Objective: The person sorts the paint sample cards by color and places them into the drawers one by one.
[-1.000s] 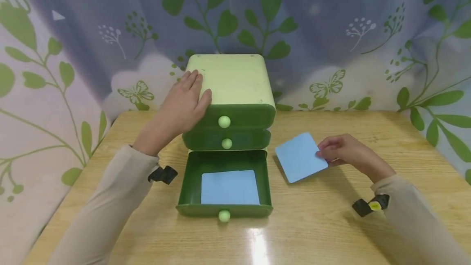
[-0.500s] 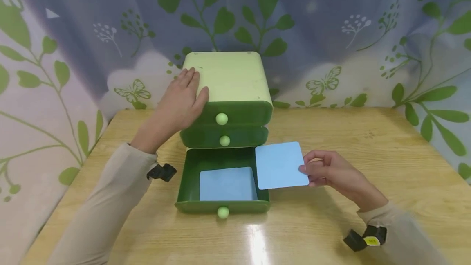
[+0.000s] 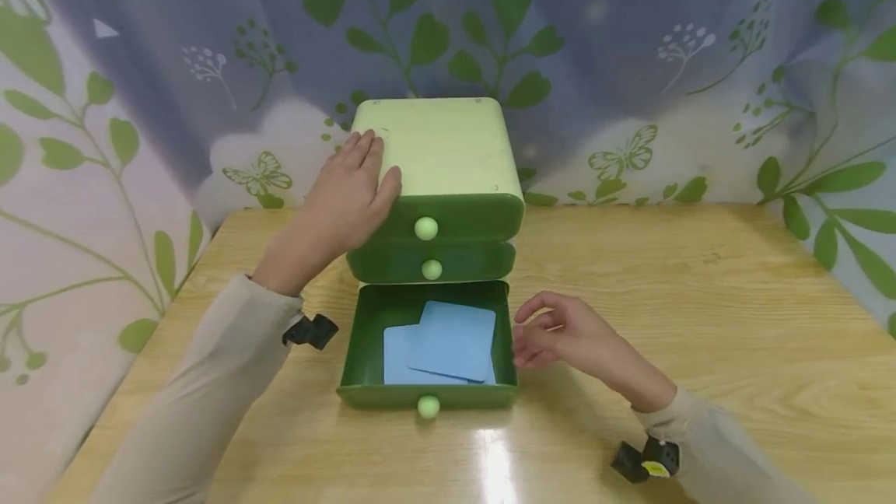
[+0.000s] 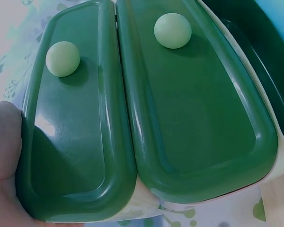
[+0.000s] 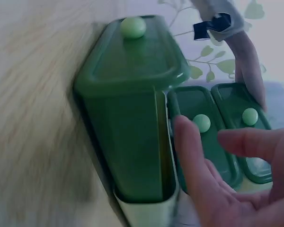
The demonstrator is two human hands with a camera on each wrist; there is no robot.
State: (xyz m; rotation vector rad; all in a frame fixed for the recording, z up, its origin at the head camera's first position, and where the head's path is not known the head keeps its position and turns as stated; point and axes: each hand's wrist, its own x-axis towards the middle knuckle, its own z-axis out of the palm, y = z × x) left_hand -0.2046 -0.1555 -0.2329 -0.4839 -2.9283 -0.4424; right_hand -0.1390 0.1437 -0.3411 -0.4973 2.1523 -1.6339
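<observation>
A small green chest of drawers (image 3: 441, 150) stands on the table, its bottom drawer (image 3: 371, 333) pulled out. Two pale blue square cards lie in that drawer: the upper card (image 3: 458, 341) sits tilted over the lower card (image 3: 399, 352). My left hand (image 3: 343, 193) rests on the top left edge of the chest, fingers laid flat and thumb toward the front. Just right of the open drawer is my right hand (image 3: 574, 337), its fingers loosely bent, with nothing between thumb and fingers in the right wrist view.
Above the open drawer, the middle drawer (image 3: 469, 263) and top drawer (image 3: 476, 216) are closed, each with a round light green knob. Wooden table (image 3: 700, 294) surface extends to the right. A leaf-patterned curtain (image 3: 595, 61) hangs behind.
My right hand has carried a blue card leftward from beside the chest and let it go in the bottom drawer, on the other card. The left hand stays in place.
</observation>
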